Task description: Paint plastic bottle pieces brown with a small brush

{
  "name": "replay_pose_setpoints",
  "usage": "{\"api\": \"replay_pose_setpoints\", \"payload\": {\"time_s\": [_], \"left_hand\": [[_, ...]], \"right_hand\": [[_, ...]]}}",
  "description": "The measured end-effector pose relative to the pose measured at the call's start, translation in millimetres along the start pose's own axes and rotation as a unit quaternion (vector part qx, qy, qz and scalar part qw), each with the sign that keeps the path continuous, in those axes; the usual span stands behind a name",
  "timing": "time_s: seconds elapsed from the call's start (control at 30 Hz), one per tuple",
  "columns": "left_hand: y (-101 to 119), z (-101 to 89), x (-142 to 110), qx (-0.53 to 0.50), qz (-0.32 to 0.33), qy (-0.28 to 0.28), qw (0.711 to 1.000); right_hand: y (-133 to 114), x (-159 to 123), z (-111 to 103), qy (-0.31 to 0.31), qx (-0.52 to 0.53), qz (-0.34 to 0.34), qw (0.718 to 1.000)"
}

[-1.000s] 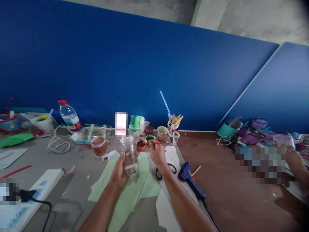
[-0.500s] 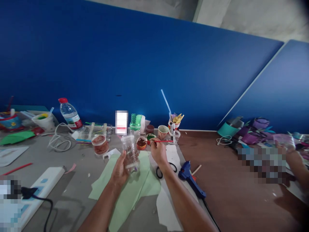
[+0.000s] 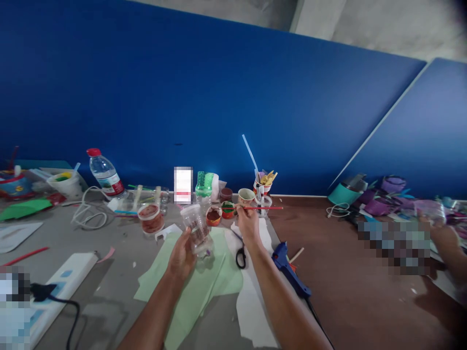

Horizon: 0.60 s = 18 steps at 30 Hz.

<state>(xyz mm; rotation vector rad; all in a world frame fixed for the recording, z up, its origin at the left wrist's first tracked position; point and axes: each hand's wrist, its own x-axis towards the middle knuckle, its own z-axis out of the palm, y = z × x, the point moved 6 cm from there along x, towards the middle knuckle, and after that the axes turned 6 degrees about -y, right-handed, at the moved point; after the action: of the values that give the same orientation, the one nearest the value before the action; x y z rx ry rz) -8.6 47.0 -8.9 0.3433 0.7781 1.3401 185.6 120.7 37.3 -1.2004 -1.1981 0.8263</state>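
Note:
My left hand [image 3: 182, 255] is closed around a clear plastic bottle piece [image 3: 196, 229], which leans slightly over light green paper [image 3: 197, 296]. My right hand [image 3: 248, 224] pinches a thin red paintbrush [image 3: 268, 208], held nearly level with its tip pointing left. That tip is over a small pot of dark brown paint [image 3: 213, 217]; whether it touches the paint I cannot tell. Beside it stands a pot of green paint [image 3: 227, 210]. A patterned paper cup [image 3: 246, 196] is just behind my right hand. Black-handled scissors [image 3: 241, 257] lie partly under my right wrist.
A blue glue gun [image 3: 290, 270] rests right of my right forearm. At the left are a white power strip [image 3: 69, 277], a red-capped water bottle [image 3: 106, 172] and a tub of reddish-brown stuff [image 3: 151, 219]. Another person's hand [image 3: 443, 238] works at the far right. A blue partition [image 3: 219, 97] stands behind.
My right hand has shifted right, away from the green pot, carrying the brush; its tip now reaches over the brown pot. The bottle piece in my left hand has tilted a little.

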Motion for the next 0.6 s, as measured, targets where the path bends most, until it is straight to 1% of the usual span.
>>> {"api": "replay_pose_setpoints", "payload": {"time_s": [0.1,0.2,0.37,0.6], "left_hand": [[-0.2,0.6,0.2,0.001,-0.007,0.0,1.0],[-0.5,1.1,1.4,0.0,-0.01,-0.006,1.0],[-0.9,-2.1,3.3,-0.006,-0.002,-0.005,1.0],[-1.1,-4.2,3.9,-0.009,-0.01,0.002,1.0]], "right_hand": [[11.7,3.5,-5.2,0.031,0.141,0.073,0.987],[16.3,6.9,-9.6,0.048,0.219,0.095,0.97],[18.9,10.5,-12.9,0.053,0.247,0.099,0.963],[25.4,10.1,-8.6,0.055,0.277,0.122,0.951]]}}
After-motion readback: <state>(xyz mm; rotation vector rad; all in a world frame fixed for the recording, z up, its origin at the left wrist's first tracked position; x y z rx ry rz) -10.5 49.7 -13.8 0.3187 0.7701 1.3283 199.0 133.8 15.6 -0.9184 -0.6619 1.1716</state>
